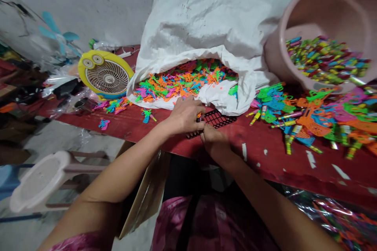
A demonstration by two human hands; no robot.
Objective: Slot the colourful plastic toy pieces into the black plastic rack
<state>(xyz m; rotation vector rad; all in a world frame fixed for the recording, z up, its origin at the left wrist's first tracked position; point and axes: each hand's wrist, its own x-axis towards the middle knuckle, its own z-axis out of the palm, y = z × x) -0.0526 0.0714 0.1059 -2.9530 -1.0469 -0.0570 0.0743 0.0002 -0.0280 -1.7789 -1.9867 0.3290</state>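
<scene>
where the left hand (186, 114) meets the right hand (215, 140), a small piece (199, 116) shows

the hands are together, fingertips meeting over a black grid (219, 119) on the red surface (277, 153). the left seems to pinch the piece, mostly hidden among its fingers; whether the right grips anything, i cannot tell.

for work this fine, a light, steady left pinch looks best, with the right thumb and finger making the small movements. squeezing hard could bend something so thin. staying over the grid, back from the near edge, should keep a dropped bit off the floor.

the white sack (206, 19) gapes toward the hands, its mouth full of loose cut-outs (179, 82) in orange, green, blue and pink. at the right, the bucket (272, 53) is tipped on its side, holding shiny little tubes (326, 59). before it spreads a heap (318, 115) of cut-outs, some with tubes attached. below the edge, a clear bag (306, 200) has more colour inside, too blurred to tell.
</scene>
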